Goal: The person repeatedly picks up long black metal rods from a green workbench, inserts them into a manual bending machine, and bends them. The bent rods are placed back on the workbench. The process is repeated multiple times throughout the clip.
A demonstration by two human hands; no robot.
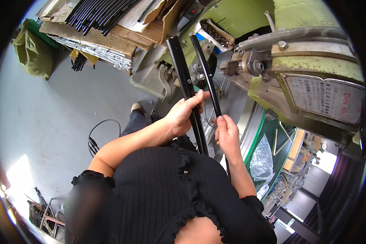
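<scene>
In the middle of the head view, my left hand [183, 114] is closed around black metal tubes [179, 65], which seem to be more than one, side by side. They slant down towards my body, and a small bright rivet or pin sits on their side. My right hand [227, 132] grips a thinner black tube [205, 65], with a similar bright pin near its middle. The left index finger reaches out to this thinner tube. The lower ends of the tubes lie near my black top and are partly hidden.
A green riveting or press machine [317, 67] stands at the upper right, with an open box of small metal parts [215, 33] beside it. Many black tubes [100, 12] lie on cardboard at the top left. A plastic bag [262, 158] rests on a green surface at the right.
</scene>
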